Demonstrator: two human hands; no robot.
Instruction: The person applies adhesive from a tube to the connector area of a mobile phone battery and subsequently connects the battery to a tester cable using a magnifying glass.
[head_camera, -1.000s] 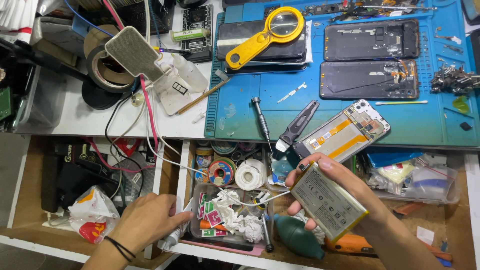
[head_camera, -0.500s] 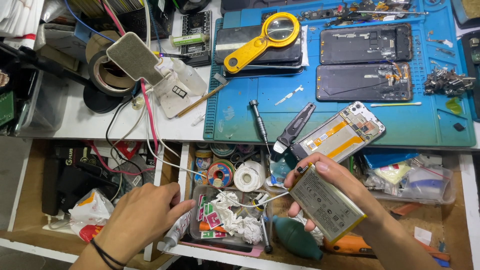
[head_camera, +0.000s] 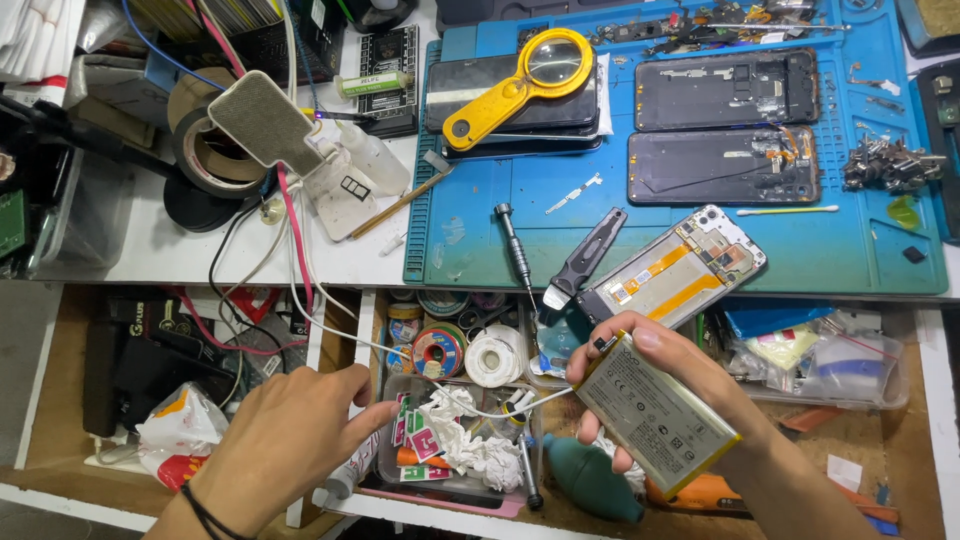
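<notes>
My right hand (head_camera: 690, 400) holds a flat grey phone battery (head_camera: 655, 415) with a yellow edge over the open drawer. My left hand (head_camera: 290, 440) reaches into the drawer with its fingers apart, holding nothing, its fingertips at a white cable (head_camera: 350, 335) and near a clear tray (head_camera: 450, 455) of crumpled paper and small packets. An opened phone (head_camera: 672, 268) with its back off lies at the front edge of the blue work mat (head_camera: 850, 255), just above the battery.
On the mat lie a yellow magnifier (head_camera: 520, 85), two more dark phone frames (head_camera: 725, 125), a screwdriver (head_camera: 515, 250), a black pry tool (head_camera: 585, 258) and loose screws. Tape rolls (head_camera: 205, 150) and a glue bottle (head_camera: 370, 155) sit left. The drawer holds solder spools (head_camera: 470, 355) and a green blower (head_camera: 590, 480).
My left hand has moved up and right, further into the drawer toward the clear tray. My right hand still holds the battery, shifted slightly left.
</notes>
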